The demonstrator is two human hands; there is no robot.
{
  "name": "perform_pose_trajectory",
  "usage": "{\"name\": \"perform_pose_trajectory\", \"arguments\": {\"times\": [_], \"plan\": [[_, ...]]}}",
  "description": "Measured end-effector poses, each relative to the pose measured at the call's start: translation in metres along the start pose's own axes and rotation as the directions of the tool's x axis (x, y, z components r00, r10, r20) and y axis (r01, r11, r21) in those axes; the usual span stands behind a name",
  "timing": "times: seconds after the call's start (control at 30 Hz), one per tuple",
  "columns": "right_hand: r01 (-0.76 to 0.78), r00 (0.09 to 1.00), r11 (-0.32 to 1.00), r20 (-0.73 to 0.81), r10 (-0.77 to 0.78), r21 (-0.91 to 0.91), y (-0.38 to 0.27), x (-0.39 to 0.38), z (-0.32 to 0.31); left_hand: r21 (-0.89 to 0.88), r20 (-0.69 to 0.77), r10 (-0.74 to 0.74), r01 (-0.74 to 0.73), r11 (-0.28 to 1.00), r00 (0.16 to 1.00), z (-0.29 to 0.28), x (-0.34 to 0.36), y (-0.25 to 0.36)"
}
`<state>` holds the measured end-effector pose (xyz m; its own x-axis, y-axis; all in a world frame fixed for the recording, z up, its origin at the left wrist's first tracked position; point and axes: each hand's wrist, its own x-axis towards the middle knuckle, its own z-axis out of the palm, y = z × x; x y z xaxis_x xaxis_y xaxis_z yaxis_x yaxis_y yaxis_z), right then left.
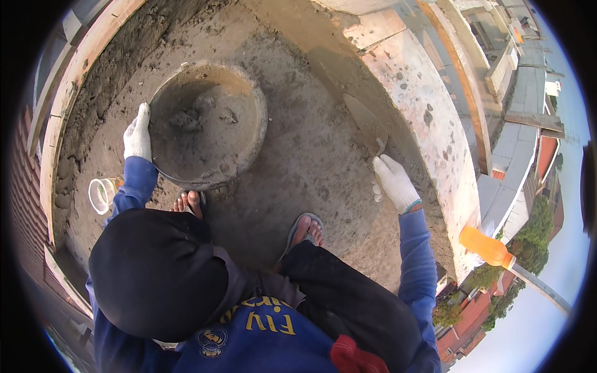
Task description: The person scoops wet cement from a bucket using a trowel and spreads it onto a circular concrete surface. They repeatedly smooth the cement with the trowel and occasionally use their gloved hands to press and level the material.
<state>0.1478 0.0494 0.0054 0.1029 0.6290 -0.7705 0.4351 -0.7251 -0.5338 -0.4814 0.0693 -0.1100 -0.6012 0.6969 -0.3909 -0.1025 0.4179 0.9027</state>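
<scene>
A round grey mortar tub (258, 146) stands on the floor in front of me, its inside smeared with wet mortar. My left hand (138, 135), in a white knitted glove, grips the tub's left rim. A patch of mortar (189, 119) lies in the bottom of the tub. On the right, my gloved right hand (395, 182) is closed around the handle of a trowel (365, 119). The trowel's mortar-coated blade points away from me, close to the base of the low wall. The handle is mostly hidden by the glove.
The low wall (429, 115) curves along my right, spattered with mortar. An orange bottle (487, 245) stands on its top. A clear plastic cup (101, 195) is left of my feet. Wooden boards (65, 118) edge the left side; rooftops (507, 158) lie beyond the wall.
</scene>
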Motion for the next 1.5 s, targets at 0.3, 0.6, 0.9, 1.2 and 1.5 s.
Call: {"name": "perform_pose_trajectory", "arguments": {"times": [0.3, 0.6, 0.9, 1.2, 1.5], "plan": [[-0.013, 0.938, 0.807, -0.287, -0.195, -0.59, 0.107, -0.054, -0.003, -0.056, -0.013, -0.005, 0.004, 0.998, 1.0, -0.01, -0.005, -0.009], [0.268, 0.776, 0.725, -0.303, -0.553, -0.635, -0.009, 0.033, 0.063, -0.017, 0.006, 0.059, -0.059, 0.998, 0.998, 0.0, -0.001, -0.008], [0.376, 0.753, 0.817, -0.37, -0.545, -0.438, -0.033, -0.056, 0.021, -0.115, 0.076, 0.025, -0.016, 0.993, 0.997, -0.001, -0.01, 0.0], [0.425, 0.632, 0.709, -0.377, -0.677, -0.562, -0.062, -0.141, 0.043, -0.046, 0.317, 0.145, -0.137, 0.989, 0.937, 0.041, -0.054, 0.053], [0.48, 0.657, 0.246, 0.16, -0.737, -0.842, -0.081, -0.077, 0.122, 0.143, 0.606, 0.276, -0.443, 0.885, 0.746, 0.127, -0.139, 0.112]]}}
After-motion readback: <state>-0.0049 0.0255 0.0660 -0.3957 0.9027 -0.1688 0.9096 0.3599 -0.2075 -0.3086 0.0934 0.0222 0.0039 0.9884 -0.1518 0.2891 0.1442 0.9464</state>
